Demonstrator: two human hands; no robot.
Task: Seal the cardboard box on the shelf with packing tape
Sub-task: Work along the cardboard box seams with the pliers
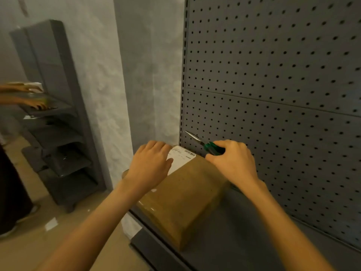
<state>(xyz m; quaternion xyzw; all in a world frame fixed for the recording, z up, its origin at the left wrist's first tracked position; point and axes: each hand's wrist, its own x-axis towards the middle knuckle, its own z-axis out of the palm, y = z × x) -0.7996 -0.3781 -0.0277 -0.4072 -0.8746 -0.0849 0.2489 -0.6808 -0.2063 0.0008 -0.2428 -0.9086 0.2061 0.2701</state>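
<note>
Head view, looking down: one cardboard box [183, 196], one pair of scissors [205, 144], one white shipping label [180, 157], and two hands of the person wearing the camera. At the far left edge a second person's two hands [37, 104] reach onto a separate grey shelf unit [64, 118].

The cardboard box is plain brown, closed, and lies on the grey metal shelf [244, 231] at its left end, close to the perforated back panel [283, 94]. A glossy strip of clear tape [151, 209] runs along its left side and catches the light near the front corner. The white label with a small barcode sits on the top face at the far end.

The left hand [151, 166] rests on the far left of the box top, fingers fairly straight and together, lying partly over the label. The right hand [233, 163] is curled around the green handles of the scissors at the box's far right corner; the metal blades point up and to the left, tips over the panel's edge, and look closed or nearly so.
</note>
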